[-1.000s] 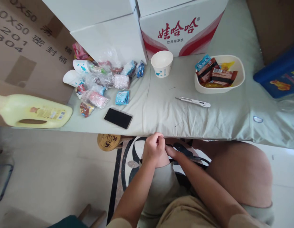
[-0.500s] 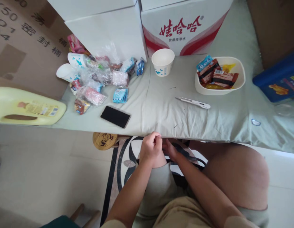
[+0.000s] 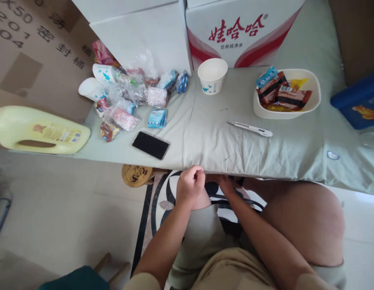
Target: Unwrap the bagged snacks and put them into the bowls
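My left hand (image 3: 190,186) is closed, its fingers curled, at the front edge of the cloth-covered table above my knee. Whatever it holds, if anything, is hidden. My right hand (image 3: 225,184) is low beside it, partly under the table edge, and its fingers are mostly hidden. Nearest on the table lie a black phone (image 3: 151,145) to the left and a white craft knife or similar pen-shaped tool (image 3: 250,129) to the right. A paper cup (image 3: 212,76) stands upright behind them. A white tub (image 3: 274,114) at the right holds several wrapped snacks (image 3: 291,96).
Several snack packets (image 3: 157,96) and two tipped paper cups (image 3: 89,89) lie at the left. A yellow jug (image 3: 58,135) rests on its side there. White cartons (image 3: 241,36) line the back. A blue container (image 3: 358,102) is at the right, a wooden stool (image 3: 137,175) below.
The view has shifted slightly, so the table things appear a little further right. My right hand has moved further under the table edge; my left hand stays closed.
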`<state>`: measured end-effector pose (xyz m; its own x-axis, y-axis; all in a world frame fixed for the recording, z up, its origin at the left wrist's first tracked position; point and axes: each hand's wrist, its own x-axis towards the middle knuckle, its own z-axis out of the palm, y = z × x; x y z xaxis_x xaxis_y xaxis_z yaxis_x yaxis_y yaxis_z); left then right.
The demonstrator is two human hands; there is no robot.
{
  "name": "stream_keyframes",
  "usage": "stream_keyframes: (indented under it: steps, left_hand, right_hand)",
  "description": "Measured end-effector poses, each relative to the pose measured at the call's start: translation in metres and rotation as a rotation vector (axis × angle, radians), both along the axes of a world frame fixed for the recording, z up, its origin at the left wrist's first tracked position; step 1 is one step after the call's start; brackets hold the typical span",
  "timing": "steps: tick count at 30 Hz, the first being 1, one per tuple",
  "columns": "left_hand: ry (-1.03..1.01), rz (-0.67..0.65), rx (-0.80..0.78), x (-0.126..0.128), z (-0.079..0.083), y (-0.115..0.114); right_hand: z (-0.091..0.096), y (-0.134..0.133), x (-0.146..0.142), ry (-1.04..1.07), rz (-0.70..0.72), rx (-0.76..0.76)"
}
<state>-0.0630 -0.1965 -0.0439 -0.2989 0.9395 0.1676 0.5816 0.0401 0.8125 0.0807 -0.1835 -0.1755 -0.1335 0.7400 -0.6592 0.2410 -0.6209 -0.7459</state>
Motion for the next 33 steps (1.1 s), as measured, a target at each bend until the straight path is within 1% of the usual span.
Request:
stream_keyframes:
  steps: [2,3,4,6,7,8,9,10,11,13,14,15,16,18,19,21,22,23,25,27,29,31,33]
  left_hand:
    - [-0.048,0.025,0.108,0.002,0.02,0.016]
    - [-0.075,0.015,0.194,0.005,0.031,0.028]
    - [-0.102,0.005,0.3,0.008,0.042,0.043]
    - [-0.159,-0.069,0.464,0.016,0.061,0.075]
    - [-0.216,-0.112,0.546,0.019,0.067,0.09]
    - [-0.289,-0.121,0.576,0.021,0.07,0.104]
    - [-0.363,-0.121,0.571,0.021,0.07,0.116]
    - [-0.43,-0.108,0.544,0.02,0.067,0.125]
    - [-0.505,-0.07,0.496,0.019,0.062,0.133]
    - [-0.68,0.05,0.396,0.012,0.05,0.146]
    - [-0.766,0.118,0.36,0.007,0.046,0.151]
    - [-0.838,0.181,0.337,0.002,0.042,0.157]
    - [-0.887,0.23,0.332,-0.003,0.04,0.162]
    - [-0.91,0.287,0.344,-0.015,0.04,0.172]
    - [-0.906,0.31,0.351,-0.021,0.04,0.177]
    - [-0.911,0.353,0.369,-0.032,0.042,0.183]
    - [-0.921,0.369,0.38,-0.037,0.043,0.184]
    - [-0.932,0.379,0.392,-0.04,0.043,0.185]
    - [-0.953,0.383,0.407,-0.044,0.044,0.185]
    - [-0.969,0.377,0.402,-0.044,0.045,0.186]
    - [-0.981,0.371,0.391,-0.043,0.045,0.186]
    - [-0.979,0.374,0.377,-0.042,0.045,0.186]
    - [-0.961,0.379,0.354,-0.041,0.045,0.186]
  right_hand:
    - [0.026,0.002,0.003,-0.028,0.121,0.048]
    - [0.043,0.0,0.003,-0.029,0.188,0.073]
    - [0.061,-0.002,0.003,-0.014,0.261,0.104]
    - [0.098,-0.007,0.006,0.036,0.417,0.169]
    - [0.116,-0.007,0.01,0.103,0.634,0.218]
    - [0.132,-0.005,0.015,0.15,0.779,0.258]
    - [0.146,0.0,0.021,0.151,0.842,0.283]
    - [0.159,0.008,0.027,0.119,0.845,0.316]
    - [0.169,0.02,0.031,0.075,0.8,0.346]
    - [0.184,0.053,0.033,-0.048,0.626,0.421]
    - [0.188,0.073,0.028,-0.114,0.523,0.469]
    - [0.19,0.095,0.02,-0.163,0.466,0.495]
    - [0.19,0.119,0.007,-0.208,0.407,0.532]
    - [0.184,0.169,-0.03,-0.211,0.343,0.679]
    - [0.179,0.194,-0.051,-0.202,0.348,0.761]
    - [0.169,0.243,-0.096,-0.304,0.439,0.896]
    - [0.164,0.265,-0.117,-0.38,0.477,0.917]
    - [0.16,0.286,-0.136,-0.455,0.493,0.905]
    - [0.154,0.318,-0.165,-0.556,0.479,0.847]
    - [0.15,0.336,-0.179,-0.564,0.469,0.831]
    - [0.148,0.337,-0.177,-0.536,0.43,0.855]
    - [0.149,0.319,-0.16,-0.485,0.374,0.926]
    - [0.153,0.285,-0.131,-0.397,0.338,1.049]
